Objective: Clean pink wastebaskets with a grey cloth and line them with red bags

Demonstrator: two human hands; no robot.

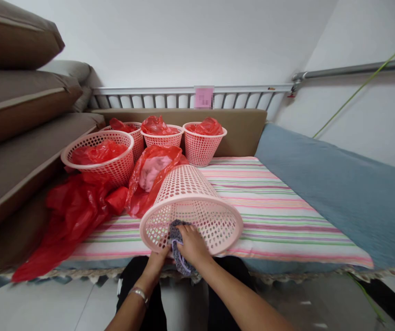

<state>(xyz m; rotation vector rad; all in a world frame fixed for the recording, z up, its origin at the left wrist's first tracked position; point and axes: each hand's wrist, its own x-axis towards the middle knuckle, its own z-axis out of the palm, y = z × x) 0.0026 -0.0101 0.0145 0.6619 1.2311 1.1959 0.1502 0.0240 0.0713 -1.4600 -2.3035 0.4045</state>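
Observation:
A pale pink perforated plastic basket (pixel 187 181) lies on its side, its mouth facing me. My left hand (pixel 158 259) holds the lower rim, fingers closed on it and partly hidden. In my right hand (pixel 193 244) is a grey cloth (pixel 175 229) with a purple edge, pressed to the inside of the basket just past the rim. Part of the cloth hangs over the rim toward my knees. Just left of the basket sits an open red plastic bag (pixel 137 195) with a pink soft item (pixel 153 171) inside.
Several upright pink baskets, among them a front left one (pixel 123 161) and a right one (pixel 202 149), hold red bags. A loose red bag (pixel 73 216) droops over the bed edge. Cushions (pixel 21 138) are stacked left. A striped sheet (pixel 269 216) covers the seat; a radiator (pixel 169 99) stands behind.

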